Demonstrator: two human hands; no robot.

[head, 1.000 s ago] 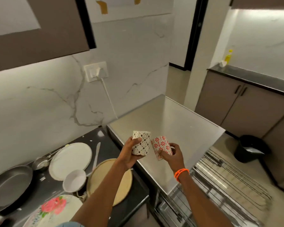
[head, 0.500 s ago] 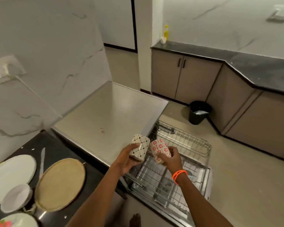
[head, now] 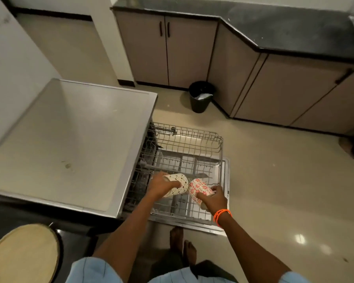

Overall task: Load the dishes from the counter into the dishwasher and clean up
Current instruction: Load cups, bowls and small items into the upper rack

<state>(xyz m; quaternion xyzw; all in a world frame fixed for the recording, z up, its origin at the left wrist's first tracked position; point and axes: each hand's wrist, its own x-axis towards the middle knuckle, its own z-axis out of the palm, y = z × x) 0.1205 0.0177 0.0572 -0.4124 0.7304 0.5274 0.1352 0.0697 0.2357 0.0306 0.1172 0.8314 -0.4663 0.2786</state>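
My left hand grips a white cup with a dark pattern, tipped on its side over the pulled-out wire rack of the open dishwasher. Right beside it, my right hand grips a white cup with red flowers, also tilted. The two cups nearly touch. Both hang just above the rack's near half. An orange band sits on my right wrist.
The steel dishwasher top lies to the left. A round beige board sits on the dark counter at bottom left. A black bin stands by the far cabinets. My bare feet stand before the open door.
My view swung from the counter down to the dishwasher. Both hands carried the cups from above the steel top down and right, over the rack, and tipped them sideways.
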